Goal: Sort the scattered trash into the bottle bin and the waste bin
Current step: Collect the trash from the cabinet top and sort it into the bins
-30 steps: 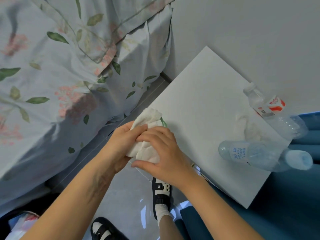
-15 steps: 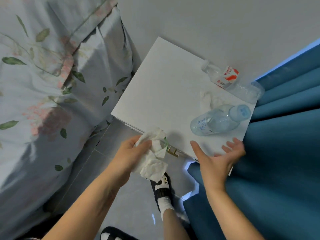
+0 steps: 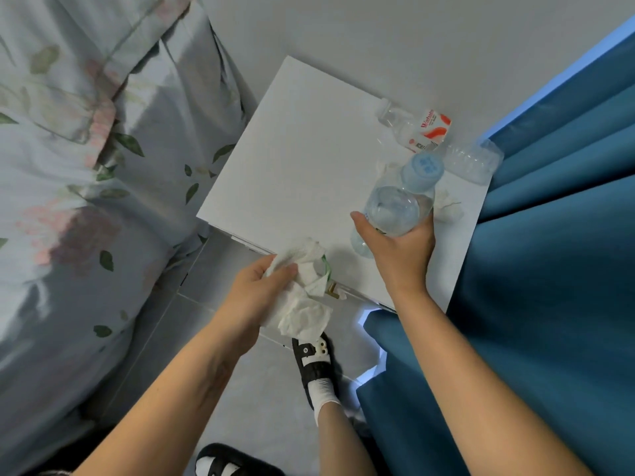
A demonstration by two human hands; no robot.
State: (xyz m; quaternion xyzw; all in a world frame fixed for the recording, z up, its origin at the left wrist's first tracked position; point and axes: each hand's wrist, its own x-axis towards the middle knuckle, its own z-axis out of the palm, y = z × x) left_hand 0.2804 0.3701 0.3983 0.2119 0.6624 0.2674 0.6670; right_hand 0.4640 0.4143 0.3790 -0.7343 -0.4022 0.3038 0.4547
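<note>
Holding, right hand: the right hand [image 3: 400,254] grips a clear bottle with a pale blue cap [image 3: 398,204], fingers and thumb curled round its lower body, raised above the near right part of the white cabinet top [image 3: 295,159].
Left hand: the left hand [image 3: 256,292] clutches a wad of crumpled white tissue [image 3: 304,297] at the cabinet's near edge; the wad hangs past that edge over the floor.
Second bottle: a clear bottle with a red-and-white label [image 3: 434,135] lies on its side at the cabinet's far right corner, against the wall.
Loose tissue: a crumpled white tissue [image 3: 448,204] lies on the cabinet top just right of the held bottle.
Surroundings: floral bedding [image 3: 86,166] hangs left of the cabinet; a blue curtain [image 3: 549,235] hangs along its right side.
Below cabinet: a foot in a black-and-white sandal [image 3: 314,359] stands on the grey floor in front.
Bins: neither bin in view.
</note>
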